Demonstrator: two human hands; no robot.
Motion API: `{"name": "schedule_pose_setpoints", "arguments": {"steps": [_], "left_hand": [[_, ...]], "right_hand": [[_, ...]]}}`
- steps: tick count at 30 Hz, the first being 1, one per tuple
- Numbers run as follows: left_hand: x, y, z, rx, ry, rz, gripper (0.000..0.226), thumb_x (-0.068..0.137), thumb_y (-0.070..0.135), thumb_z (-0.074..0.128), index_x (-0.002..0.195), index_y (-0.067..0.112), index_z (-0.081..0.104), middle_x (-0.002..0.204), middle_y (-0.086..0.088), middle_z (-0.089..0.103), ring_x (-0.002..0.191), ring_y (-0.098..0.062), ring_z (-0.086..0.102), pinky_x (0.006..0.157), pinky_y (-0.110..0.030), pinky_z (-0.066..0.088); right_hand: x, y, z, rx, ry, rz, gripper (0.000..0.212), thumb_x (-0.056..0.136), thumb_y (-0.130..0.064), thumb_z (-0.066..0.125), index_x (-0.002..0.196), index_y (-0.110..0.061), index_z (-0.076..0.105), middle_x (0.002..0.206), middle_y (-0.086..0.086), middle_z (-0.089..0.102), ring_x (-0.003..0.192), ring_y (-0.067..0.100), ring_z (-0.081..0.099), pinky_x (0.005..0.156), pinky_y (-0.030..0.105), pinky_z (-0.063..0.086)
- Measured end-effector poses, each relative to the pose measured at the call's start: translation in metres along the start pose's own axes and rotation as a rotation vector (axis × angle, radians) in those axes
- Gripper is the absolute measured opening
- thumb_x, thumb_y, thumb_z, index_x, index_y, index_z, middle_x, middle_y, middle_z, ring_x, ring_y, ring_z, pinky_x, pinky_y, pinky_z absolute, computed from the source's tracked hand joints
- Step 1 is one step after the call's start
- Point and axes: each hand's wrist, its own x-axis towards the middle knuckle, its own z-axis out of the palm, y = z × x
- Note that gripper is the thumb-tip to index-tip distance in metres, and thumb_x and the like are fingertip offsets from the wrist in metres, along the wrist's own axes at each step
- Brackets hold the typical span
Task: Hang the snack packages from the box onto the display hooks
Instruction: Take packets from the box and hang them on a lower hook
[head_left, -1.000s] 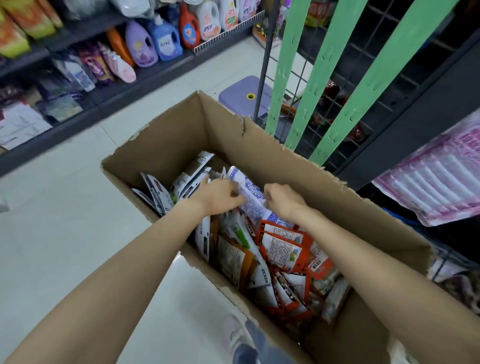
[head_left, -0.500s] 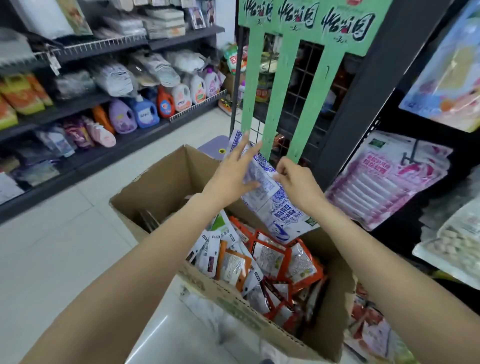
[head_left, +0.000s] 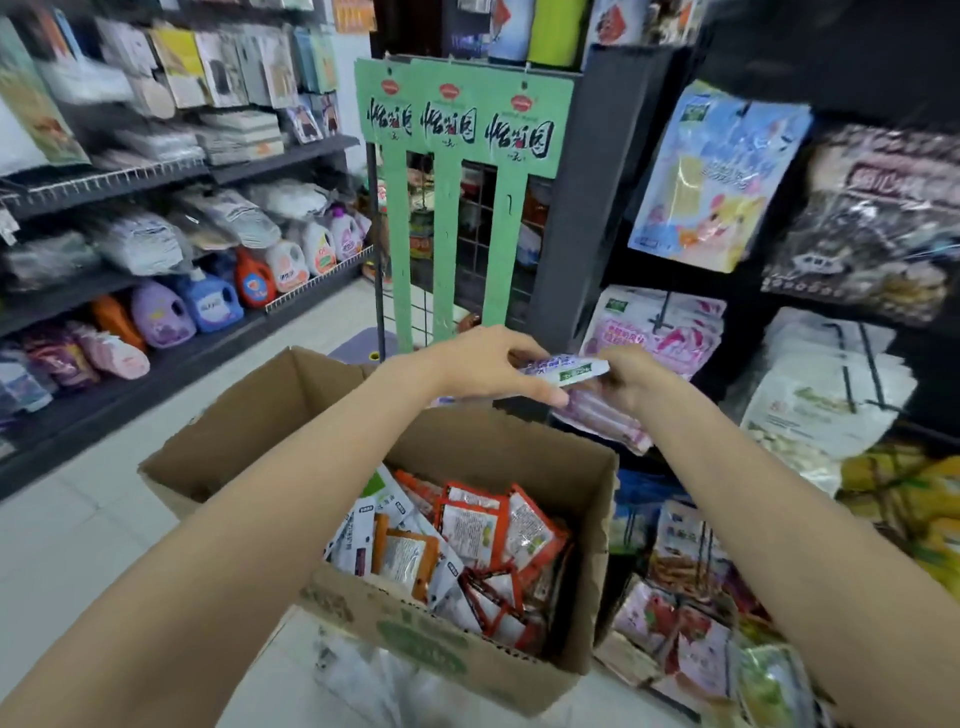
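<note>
Snack pack held over the box, before the green hanging strips

Three green display strips carry black brush-style Chinese lettering, too stylised to read. Below, the cardboard box, with a blurred green logo, holds orange-edged snack packets. Left hand and right hand both grasp a white-and-purple package, its print illegible, above the box.

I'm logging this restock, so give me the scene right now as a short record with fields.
setting: shop aisle
left hand: holds the snack packet
right hand: holds the same packet, opposite end
packet position: above the cardboard box, not hung yet
box contents: many orange and white packets
display: green hanging strips behind the box
</note>
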Motion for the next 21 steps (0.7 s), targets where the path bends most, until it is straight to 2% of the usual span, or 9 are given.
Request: {"name": "schedule_pose_setpoints", "arguments": {"steps": [2, 4, 6, 8, 10, 13, 15, 18, 21], "left_hand": [[0.005, 0.004, 0.003, 0.083, -0.029, 0.016, 0.060, 0.082, 0.050, 0.064, 0.133, 0.024, 0.049, 0.124, 0.009, 0.052, 0.107, -0.010, 0.048, 0.089, -0.024, 0.037], [0.013, 0.003, 0.005, 0.176, 0.057, 0.050, 0.038, 0.089, 0.032, 0.062, 0.124, 0.019, 0.058, 0.116, 0.005, 0.058, 0.106, -0.013, 0.053, 0.087, -0.026, 0.039], [0.023, 0.006, 0.007, 0.213, 0.216, 0.042, 0.021, 0.095, 0.016, 0.052, 0.113, 0.012, 0.063, 0.108, -0.006, 0.065, 0.101, -0.025, 0.060, 0.079, -0.028, 0.043], [0.036, 0.015, 0.010, 0.238, 0.342, 0.023, 0.023, 0.097, 0.009, 0.045, 0.113, 0.009, 0.061, 0.106, -0.014, 0.066, 0.096, -0.032, 0.062, 0.078, -0.032, 0.047], [0.053, 0.023, 0.012, 0.280, 0.422, 0.032, 0.022, 0.095, 0.007, 0.044, 0.109, 0.008, 0.061, 0.103, -0.017, 0.067, 0.095, -0.034, 0.062, 0.081, -0.038, 0.051], [0.081, 0.032, 0.018, 0.334, 0.436, 0.022, 0.020, 0.093, 0.007, 0.045, 0.101, 0.011, 0.062, 0.100, -0.020, 0.066, 0.097, -0.037, 0.059, 0.077, -0.039, 0.050], [0.097, 0.039, 0.025, 0.360, 0.404, 0.018, 0.015, 0.091, 0.008, 0.048, 0.089, 0.015, 0.061, 0.096, -0.018, 0.066, 0.094, -0.037, 0.059, 0.070, -0.035, 0.043], [0.116, 0.045, 0.040, 0.369, 0.354, -0.002, 0.013, 0.086, 0.011, 0.057, 0.089, 0.021, 0.065, 0.097, -0.009, 0.069, 0.095, -0.031, 0.060, 0.073, -0.036, 0.046], [0.133, 0.046, 0.055, 0.317, 0.335, -0.039, 0.014, 0.084, 0.016, 0.063, 0.095, 0.020, 0.070, 0.097, -0.003, 0.070, 0.093, -0.027, 0.063, 0.077, -0.036, 0.048]], "right_hand": [[0.000, 0.002, -0.016, 0.138, 0.008, 0.046, 0.018, 0.097, 0.010, 0.031, 0.096, 0.005, 0.048, 0.089, 0.026, 0.056, 0.048, 0.022, 0.066, 0.063, 0.027, 0.058], [0.002, 0.003, -0.033, 0.222, 0.004, 0.107, 0.025, 0.097, 0.010, 0.032, 0.115, 0.014, 0.049, 0.118, 0.032, 0.054, 0.092, 0.033, 0.069, 0.043, 0.027, 0.053], [0.008, 0.006, -0.050, 0.293, -0.009, 0.161, 0.034, 0.098, 0.007, 0.033, 0.130, 0.013, 0.043, 0.129, 0.032, 0.049, 0.116, 0.043, 0.055, 0.040, 0.028, 0.052], [0.009, 0.008, -0.060, 0.273, -0.001, 0.166, 0.027, 0.100, 0.002, 0.034, 0.122, 0.005, 0.050, 0.117, 0.027, 0.056, 0.103, 0.036, 0.060, 0.054, 0.031, 0.056], [0.015, 0.008, -0.071, 0.027, 0.068, 0.096, 0.020, 0.100, -0.005, 0.037, 0.108, -0.002, 0.055, 0.097, 0.021, 0.057, 0.079, 0.028, 0.061, 0.067, 0.038, 0.054], [0.020, 0.005, -0.090, -0.565, 0.102, 0.041, 0.038, 0.102, -0.015, 0.029, 0.135, -0.004, 0.044, 0.102, 0.013, 0.058, 0.084, 0.026, 0.054, 0.075, 0.036, 0.046], [0.021, 0.000, -0.101, -0.574, 0.102, -0.057, 0.040, 0.103, -0.016, 0.023, 0.138, -0.007, 0.041, 0.125, 0.015, 0.053, 0.097, 0.027, 0.052, 0.088, 0.038, 0.043], [0.025, -0.007, -0.118, -0.200, 0.079, -0.273, 0.035, 0.101, -0.022, 0.032, 0.108, -0.006, 0.062, 0.099, 0.009, 0.064, 0.086, 0.020, 0.058, 0.080, 0.030, 0.045], [0.032, -0.010, -0.131, -0.459, -0.019, -0.481, 0.030, 0.096, -0.033, 0.050, 0.095, -0.008, 0.068, 0.087, 0.005, 0.069, 0.082, 0.017, 0.064, 0.081, 0.031, 0.049]]}}
